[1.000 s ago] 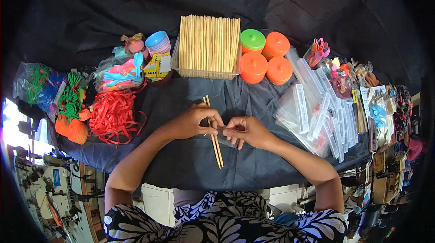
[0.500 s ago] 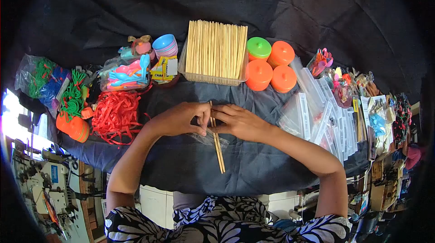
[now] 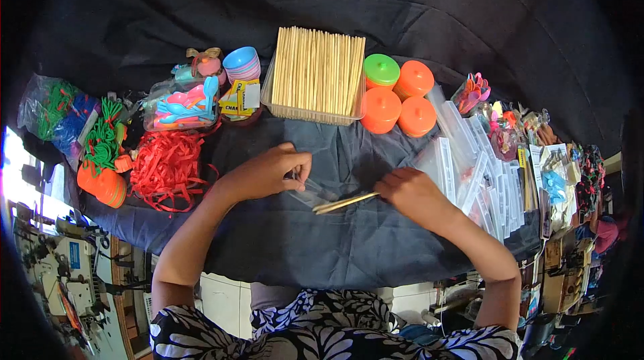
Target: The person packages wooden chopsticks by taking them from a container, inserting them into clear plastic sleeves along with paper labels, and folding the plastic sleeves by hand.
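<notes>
Your left hand is raised over the black cloth that covers the bench, its grip pinching the clear plastic sleeve between thumb and fingers. Your right hand has its grip closed around one end of the chopsticks, which lie close together and point across toward your left. Their far ends reach the lower edge of the sleeve; you cannot tell from this view whether they sit inside it or only against it. Both things are between your two hands, in the middle of the bench.

Beyond them, a clear tub is packed with more wooden sticks. Just beside it on your right stand a green-lidded container and three orange-lidded containers. Long clear cases lie in a heap beyond your right hand. On your left, a tangle of red ribbon lies in front of a container of plastic spoons.
</notes>
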Action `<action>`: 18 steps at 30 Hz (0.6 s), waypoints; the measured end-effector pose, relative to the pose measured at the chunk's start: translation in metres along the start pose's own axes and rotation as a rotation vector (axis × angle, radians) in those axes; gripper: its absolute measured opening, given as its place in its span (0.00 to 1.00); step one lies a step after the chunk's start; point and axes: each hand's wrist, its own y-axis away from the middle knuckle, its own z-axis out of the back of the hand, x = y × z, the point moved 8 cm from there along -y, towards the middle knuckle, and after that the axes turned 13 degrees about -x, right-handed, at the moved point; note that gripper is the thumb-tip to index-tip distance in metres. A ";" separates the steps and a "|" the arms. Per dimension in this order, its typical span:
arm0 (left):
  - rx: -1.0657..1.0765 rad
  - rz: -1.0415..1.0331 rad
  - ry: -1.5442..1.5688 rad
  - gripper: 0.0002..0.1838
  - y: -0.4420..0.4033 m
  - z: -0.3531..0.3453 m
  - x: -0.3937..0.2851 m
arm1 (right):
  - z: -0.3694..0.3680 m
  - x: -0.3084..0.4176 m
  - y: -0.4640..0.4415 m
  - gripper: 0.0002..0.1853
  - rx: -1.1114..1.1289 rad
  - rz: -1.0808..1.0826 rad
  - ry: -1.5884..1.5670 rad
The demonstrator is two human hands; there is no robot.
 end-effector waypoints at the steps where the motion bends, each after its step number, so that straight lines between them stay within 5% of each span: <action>1: -0.026 -0.037 -0.005 0.11 -0.002 -0.002 -0.002 | 0.005 -0.002 0.011 0.05 0.004 -0.001 -0.004; 7: -0.103 -0.229 -0.029 0.10 -0.012 -0.031 -0.006 | 0.037 -0.050 0.063 0.07 0.085 -0.619 -0.243; 13: -0.304 -0.380 -0.099 0.09 -0.010 -0.025 -0.020 | 0.018 -0.039 0.068 0.06 0.203 -0.673 -0.574; 18: -0.255 -0.291 -0.172 0.11 0.000 -0.040 -0.020 | 0.000 -0.029 0.056 0.08 0.269 -0.638 -0.737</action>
